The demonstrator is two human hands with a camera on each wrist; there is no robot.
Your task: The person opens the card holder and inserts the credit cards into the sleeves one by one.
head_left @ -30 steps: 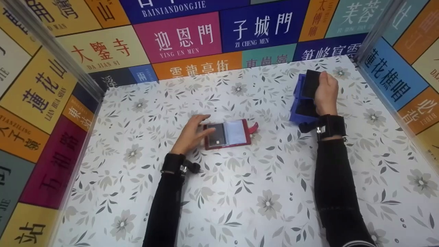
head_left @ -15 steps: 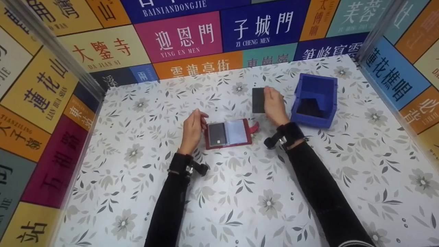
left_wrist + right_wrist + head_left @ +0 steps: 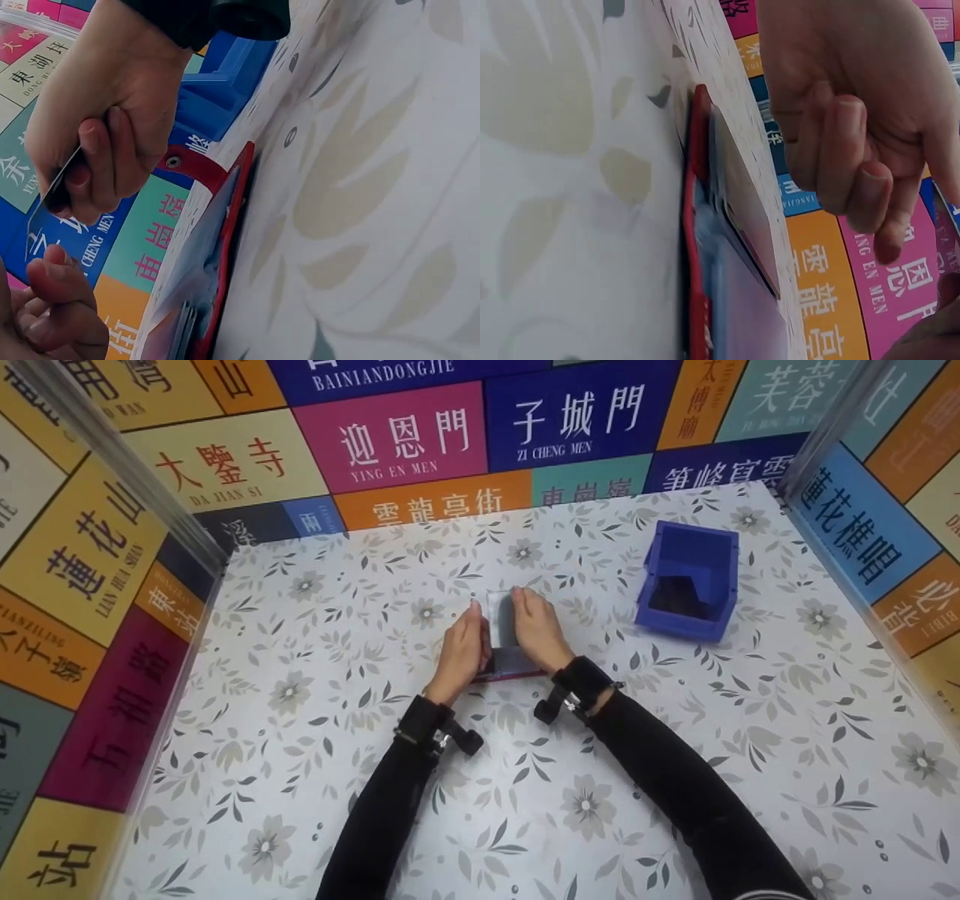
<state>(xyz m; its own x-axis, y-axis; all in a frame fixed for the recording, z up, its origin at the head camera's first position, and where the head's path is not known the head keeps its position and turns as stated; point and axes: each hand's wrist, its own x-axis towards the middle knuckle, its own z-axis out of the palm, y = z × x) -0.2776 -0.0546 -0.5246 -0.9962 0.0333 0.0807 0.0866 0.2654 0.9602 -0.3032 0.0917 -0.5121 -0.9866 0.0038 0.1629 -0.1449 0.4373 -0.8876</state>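
One red card holder [image 3: 519, 661] lies open just beneath two hands. The right hand [image 3: 538, 628] pinches one card [image 3: 507, 619] between them; whether the partly curled left hand [image 3: 459, 652] grips anything, I cannot tell. Floral tabletop [image 3: 589, 802] separates the right hand from one blue bin [image 3: 681, 628]; its back edge runs beyond both hands.

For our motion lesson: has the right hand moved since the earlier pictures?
Yes: against the table, the right hand moved left and down in the head view.
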